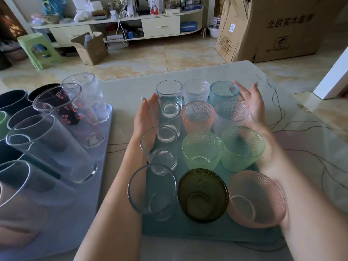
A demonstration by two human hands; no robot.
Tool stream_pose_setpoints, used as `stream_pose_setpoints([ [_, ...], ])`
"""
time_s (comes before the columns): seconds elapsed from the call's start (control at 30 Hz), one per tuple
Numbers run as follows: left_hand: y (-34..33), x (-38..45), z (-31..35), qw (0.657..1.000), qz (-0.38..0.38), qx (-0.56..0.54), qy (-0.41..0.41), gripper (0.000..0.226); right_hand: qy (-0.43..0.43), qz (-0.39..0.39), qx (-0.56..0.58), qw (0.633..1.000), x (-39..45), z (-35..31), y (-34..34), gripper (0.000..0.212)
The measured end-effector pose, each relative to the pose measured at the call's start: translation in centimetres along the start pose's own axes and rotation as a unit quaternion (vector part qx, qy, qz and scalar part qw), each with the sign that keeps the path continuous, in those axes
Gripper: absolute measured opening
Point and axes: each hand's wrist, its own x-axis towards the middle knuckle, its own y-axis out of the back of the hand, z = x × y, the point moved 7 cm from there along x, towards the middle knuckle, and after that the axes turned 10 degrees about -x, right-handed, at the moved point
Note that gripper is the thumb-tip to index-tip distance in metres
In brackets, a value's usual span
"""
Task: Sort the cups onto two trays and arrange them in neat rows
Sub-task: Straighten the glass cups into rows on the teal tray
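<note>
1. Beyond the pale glass-topped surface (216, 72) lie a tiled floor, a low cream cabinet (116, 29), a big cardboard box (273, 29) and a green stool (38, 49).
2. On the left of the surface sits a lavender tray (75, 213) carrying tall clear tumblers, dark cups, and one glass printed with red cat faces (66, 110).
3. In the middle lies a teal tray (207, 232) with twelve cups in three columns of four.
4. The left column holds plain clear glasses (152, 189); the other two hold dimpled cups: dark green (203, 194) and pink (256, 198) nearest, two light green (202, 149) next, then a pink and a frosted one, and a clear one with a teal cup (224, 92) farthest.
5. The left hand (145, 121) is spread flat, palm inward, against the outer side of the clear column, touching the second and third glasses from the far end.
6. The right hand (252, 104) is likewise spread wide, palm inward, fingers beside the teal cup, palm by the frosted cup (231, 113).
7. Neither hand holds a cup; the far rows stand between the two palms.
</note>
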Motion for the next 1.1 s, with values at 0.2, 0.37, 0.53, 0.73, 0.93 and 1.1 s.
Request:
stream_pose_setpoints([
  [0.2, -0.6, -0.4, 0.1, 1.0, 0.004, 0.002, -0.001, 0.053, 0.001, -0.006, 0.018, 1.0, -0.2, -0.1, -0.2, 0.06],
  [0.37, -0.3, -0.2, 0.9, 1.0, 0.003, 0.028, 0.003, 0.054, 0.009, 0.006, -0.018, 1.0, -0.6, -0.5, 0.1, 0.061],
  [0.53, 0.3, -0.9, 1.3, 0.996, 0.006, 0.084, 0.034, 0.054, 0.008, 0.012, -0.076, 0.997, -1.7, -0.9, 0.7, 0.061],
  [0.73, 1.4, -3.9, 1.6, 0.994, 0.012, 0.104, 0.012, 0.053, 0.014, 0.018, -0.135, 0.991, -2.8, -1.6, 1.3, 0.06],
  [0.93, 1.7, -4.1, 1.5, 0.992, 0.018, 0.122, 0.004, 0.052, 0.027, -0.005, -0.215, 0.976, -1.7, -3.1, 1.5, 0.058],
  [1.1, 1.6, -0.6, 2.5, 0.981, 0.017, 0.192, 0.002, 0.053, 0.016, -0.016, -0.272, 0.962, 0.7, -3.1, 1.7, 0.055],
])
